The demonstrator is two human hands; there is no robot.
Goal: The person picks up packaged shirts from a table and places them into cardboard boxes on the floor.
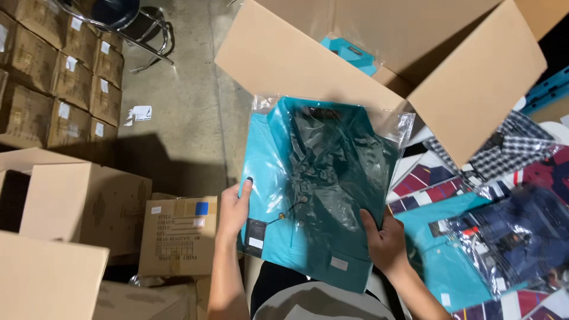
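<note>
A folded teal shirt in a clear plastic bag (320,184) is held in front of me, collar end away from me. My left hand (236,207) grips its left edge, thumb on top. My right hand (385,240) holds its lower right corner. Just beyond the bag stands a large open cardboard box (284,59) with its flaps spread, and another teal bagged shirt (349,54) lies inside it.
To my right lies a pile of bagged shirts (504,225): checked, striped red and navy, dark blue, and teal. Closed and open cartons (178,234) stand on the concrete floor at left, more stacked cartons (65,77) at the far left, and a chair base (142,29) behind.
</note>
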